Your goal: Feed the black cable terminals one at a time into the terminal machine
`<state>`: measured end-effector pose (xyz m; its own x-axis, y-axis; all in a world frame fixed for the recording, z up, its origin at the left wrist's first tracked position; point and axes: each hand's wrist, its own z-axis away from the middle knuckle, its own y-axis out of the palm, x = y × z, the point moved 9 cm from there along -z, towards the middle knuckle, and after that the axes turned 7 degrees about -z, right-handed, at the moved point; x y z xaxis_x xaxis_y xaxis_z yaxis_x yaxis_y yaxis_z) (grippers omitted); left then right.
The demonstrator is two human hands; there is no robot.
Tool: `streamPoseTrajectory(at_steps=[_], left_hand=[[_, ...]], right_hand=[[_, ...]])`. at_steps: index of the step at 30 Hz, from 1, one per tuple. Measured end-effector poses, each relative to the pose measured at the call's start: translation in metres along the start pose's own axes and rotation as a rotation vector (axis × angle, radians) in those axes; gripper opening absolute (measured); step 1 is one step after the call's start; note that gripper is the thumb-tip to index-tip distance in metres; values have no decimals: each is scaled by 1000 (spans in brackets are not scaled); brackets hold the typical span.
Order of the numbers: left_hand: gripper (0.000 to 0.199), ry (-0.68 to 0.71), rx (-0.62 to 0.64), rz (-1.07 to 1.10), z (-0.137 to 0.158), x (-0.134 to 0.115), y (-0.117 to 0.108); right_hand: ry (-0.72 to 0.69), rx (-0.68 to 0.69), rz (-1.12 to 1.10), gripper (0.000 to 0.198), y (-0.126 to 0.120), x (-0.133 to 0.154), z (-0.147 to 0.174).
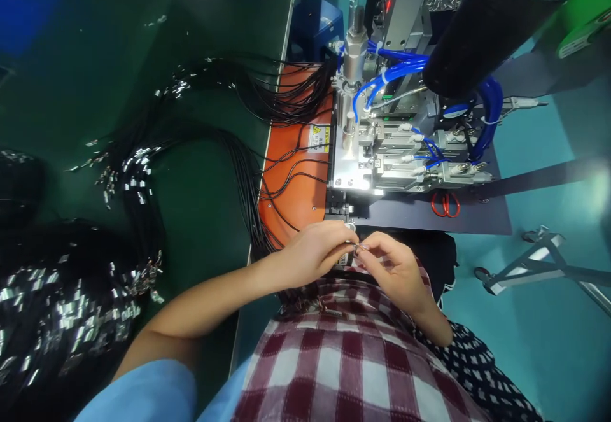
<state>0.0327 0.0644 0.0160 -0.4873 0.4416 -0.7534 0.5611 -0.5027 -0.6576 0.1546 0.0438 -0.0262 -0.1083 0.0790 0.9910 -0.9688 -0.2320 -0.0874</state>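
1. A checked red-and-white shirt [344,365] is filling the bottom of the view, with a pale blue sleeve [143,393] showing at the lower left.
2. The left hand [317,250] is curling its fingers inward and pinching a small metal connector [361,246] at the fingertips, just above the shirt.
3. The right hand [396,266] is meeting it from the other side, its fingertips closing on the same connector, so both hands are gripping the one small piece between them. Whether a cable is trailing from it cannot be told.
4. The connector is sitting in front of the person's chest, near the front edge of the machine [382,154].
5. To the left, a heap of black cables with shiny metal ends [71,307] is lying on the dark green table [95,59].
6. Further out, more black cables [200,148] are looping across the table and running onto an orange mat [291,199] beside the machine.
7. The machine is standing beyond the hands, its metal block brightly lit, with blue hoses [396,69] curving over its top.
8. Red-handled scissors [445,205] are lying on the dark plate just right of the machine.
9. A metal frame [539,263] is resting on the teal floor at the far right.
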Motion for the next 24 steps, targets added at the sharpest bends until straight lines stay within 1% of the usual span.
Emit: streamPoseTrajectory(at_steps=[2, 4, 7, 10, 12, 17, 21, 24], left_hand=[[20, -34, -53, 119, -2, 2, 0], [18, -74, -99, 176, -1, 6, -1], [15, -120, -149, 194, 4, 12, -1], [13, -149, -194, 202, 7, 15, -1], [11, -153, -210, 207, 8, 16, -1], [10, -102, -255, 258, 7, 13, -7], [13, -103, -233, 265, 7, 13, -8], [10, -124, -246, 224, 8, 14, -10]], right_hand=[[27, -23, -64, 9, -4, -4, 0], [89, -41, -156, 11, -7, -12, 0], [162, -37, -289, 13, -4, -20, -2], [195, -43, -387, 15, 1, -24, -5], [214, -36, -445, 16, 6, -27, -7], [236, 43, -597, 15, 19, -31, -10], [272, 46, -591, 18, 17, -26, -12], [271, 0, -444, 17, 7, -18, -14]])
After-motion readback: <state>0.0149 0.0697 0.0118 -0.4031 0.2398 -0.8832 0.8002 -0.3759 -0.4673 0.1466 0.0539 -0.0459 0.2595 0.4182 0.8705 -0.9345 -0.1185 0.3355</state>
